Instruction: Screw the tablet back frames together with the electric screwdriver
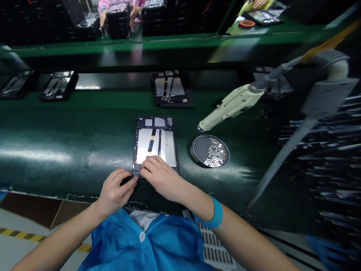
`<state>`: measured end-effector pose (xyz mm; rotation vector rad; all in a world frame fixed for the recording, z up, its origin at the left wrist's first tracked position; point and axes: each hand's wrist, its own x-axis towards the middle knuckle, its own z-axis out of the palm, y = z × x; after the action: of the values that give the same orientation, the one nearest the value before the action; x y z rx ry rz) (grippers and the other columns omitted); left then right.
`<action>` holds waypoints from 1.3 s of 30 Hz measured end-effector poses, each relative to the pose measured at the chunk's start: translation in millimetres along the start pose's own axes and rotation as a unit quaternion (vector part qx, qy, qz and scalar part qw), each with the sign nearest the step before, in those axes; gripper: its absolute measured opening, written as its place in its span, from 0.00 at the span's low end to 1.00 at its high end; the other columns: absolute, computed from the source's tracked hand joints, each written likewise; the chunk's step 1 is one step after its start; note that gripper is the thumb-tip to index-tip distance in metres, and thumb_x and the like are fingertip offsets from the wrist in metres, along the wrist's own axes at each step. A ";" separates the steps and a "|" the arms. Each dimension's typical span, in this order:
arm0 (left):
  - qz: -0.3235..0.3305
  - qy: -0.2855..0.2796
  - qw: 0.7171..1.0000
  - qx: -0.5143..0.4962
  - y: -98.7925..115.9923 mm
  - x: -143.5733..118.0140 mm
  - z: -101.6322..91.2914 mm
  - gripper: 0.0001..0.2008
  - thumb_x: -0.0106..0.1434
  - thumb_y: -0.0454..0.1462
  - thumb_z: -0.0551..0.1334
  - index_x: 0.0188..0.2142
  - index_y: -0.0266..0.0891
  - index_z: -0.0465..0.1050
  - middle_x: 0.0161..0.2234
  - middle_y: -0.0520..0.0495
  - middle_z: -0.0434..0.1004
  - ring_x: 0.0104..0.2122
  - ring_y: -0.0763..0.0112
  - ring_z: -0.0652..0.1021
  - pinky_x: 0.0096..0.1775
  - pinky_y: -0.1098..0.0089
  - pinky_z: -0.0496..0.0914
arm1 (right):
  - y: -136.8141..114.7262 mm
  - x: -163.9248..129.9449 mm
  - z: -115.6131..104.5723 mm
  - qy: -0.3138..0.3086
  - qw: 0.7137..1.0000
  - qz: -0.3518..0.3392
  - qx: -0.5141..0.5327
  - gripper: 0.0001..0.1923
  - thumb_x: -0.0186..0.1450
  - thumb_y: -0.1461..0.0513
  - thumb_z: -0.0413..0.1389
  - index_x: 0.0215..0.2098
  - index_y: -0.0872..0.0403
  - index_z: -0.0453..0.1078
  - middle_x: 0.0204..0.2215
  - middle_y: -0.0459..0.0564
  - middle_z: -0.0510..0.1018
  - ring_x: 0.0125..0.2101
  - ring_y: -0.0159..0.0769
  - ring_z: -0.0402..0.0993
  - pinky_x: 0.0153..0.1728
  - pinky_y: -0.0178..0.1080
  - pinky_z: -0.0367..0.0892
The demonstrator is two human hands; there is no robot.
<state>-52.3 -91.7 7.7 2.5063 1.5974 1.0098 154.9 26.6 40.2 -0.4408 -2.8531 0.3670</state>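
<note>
An opened tablet (142, 146) lies on the green bench in front of me, its inside facing up, with silver panels, dark ribbon strips and a black frame. My left hand (115, 190) grips its lower left corner, thumb and forefinger meeting at the frame's edge. Over the lower part rests my right hand (160, 177), fingers bent together and pressed down close to the left fingertips. Whatever small part may be under those right fingertips is hidden. To the right of the tablet, a round dish (210, 151) has a dimpled surface holding many small shiny pieces.
A pale electric screwdriver (232, 107) hangs above the dish, its tip near the dish's back edge. More opened tablets (169, 88) lie along the strip behind. Dark stacked parts (332, 173) line the right side. Across the bench are other people's hands (134, 15).
</note>
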 end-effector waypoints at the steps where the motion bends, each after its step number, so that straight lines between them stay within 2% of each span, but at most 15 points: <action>1: 0.001 0.000 1.000 0.004 0.1 0.0 0.1 0.16 0.67 0.27 0.64 0.52 0.39 0.77 0.45 0.40 0.78 0.46 0.60 0.78 0.47 0.58 0.79 | 0.1 0.3 -0.2 -0.001 1.000 0.000 0.000 0.10 0.75 0.66 0.48 0.41 0.56 0.72 0.41 0.55 0.75 0.44 0.45 0.66 0.47 0.46 0.65; 6: 0.007 -0.004 0.999 0.036 0.5 0.2 -1.6 0.16 0.67 0.28 0.63 0.53 0.41 0.78 0.45 0.40 0.79 0.47 0.58 0.79 0.49 0.56 0.79 | -1.1 0.5 -0.8 -0.005 1.000 0.010 -0.001 0.10 0.74 0.67 0.48 0.40 0.56 0.71 0.40 0.56 0.75 0.44 0.45 0.66 0.47 0.47 0.64; 13: 0.017 -0.019 0.999 0.033 -2.6 -2.1 -4.8 0.18 0.67 0.29 0.63 0.55 0.42 0.77 0.46 0.40 0.79 0.48 0.57 0.79 0.50 0.56 0.79 | -4.3 1.9 -5.7 -0.022 1.000 0.017 -0.012 0.09 0.74 0.66 0.49 0.40 0.55 0.71 0.41 0.55 0.74 0.44 0.46 0.67 0.47 0.47 0.66; 20: 0.029 -0.028 0.998 0.041 -1.5 -1.7 -4.4 0.17 0.66 0.28 0.63 0.54 0.37 0.77 0.46 0.37 0.78 0.49 0.55 0.78 0.50 0.54 0.79 | -4.6 3.3 -6.2 -0.031 0.999 0.017 -0.022 0.09 0.74 0.66 0.49 0.40 0.56 0.71 0.41 0.54 0.75 0.44 0.46 0.68 0.47 0.47 0.67; 25: 0.030 -0.028 0.998 0.041 -0.6 -3.8 -4.7 0.18 0.66 0.27 0.63 0.55 0.38 0.76 0.47 0.38 0.77 0.50 0.56 0.78 0.51 0.54 0.79 | -3.1 1.8 -5.5 -0.029 0.999 0.017 -0.012 0.09 0.74 0.66 0.50 0.40 0.56 0.71 0.41 0.55 0.75 0.44 0.46 0.67 0.47 0.47 0.66; 34: 0.046 -0.021 0.998 0.032 -1.2 -6.0 -1.1 0.17 0.64 0.26 0.65 0.52 0.33 0.77 0.47 0.35 0.76 0.50 0.54 0.77 0.51 0.54 0.78 | -3.7 2.8 -0.9 -0.030 0.999 0.027 -0.002 0.08 0.73 0.67 0.49 0.41 0.56 0.71 0.42 0.55 0.74 0.45 0.45 0.65 0.50 0.46 0.64; 39: 0.029 -0.018 0.999 0.018 -0.2 -5.2 -0.9 0.17 0.65 0.26 0.65 0.52 0.35 0.77 0.48 0.36 0.76 0.50 0.55 0.77 0.50 0.54 0.78 | -5.1 3.8 -2.8 -0.035 0.999 0.033 -0.006 0.09 0.74 0.67 0.49 0.40 0.56 0.71 0.42 0.54 0.74 0.44 0.44 0.65 0.50 0.46 0.64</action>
<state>-54.3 -96.2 5.7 2.5935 1.5559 0.9451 150.8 23.7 45.0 -0.5347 -2.9149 0.3836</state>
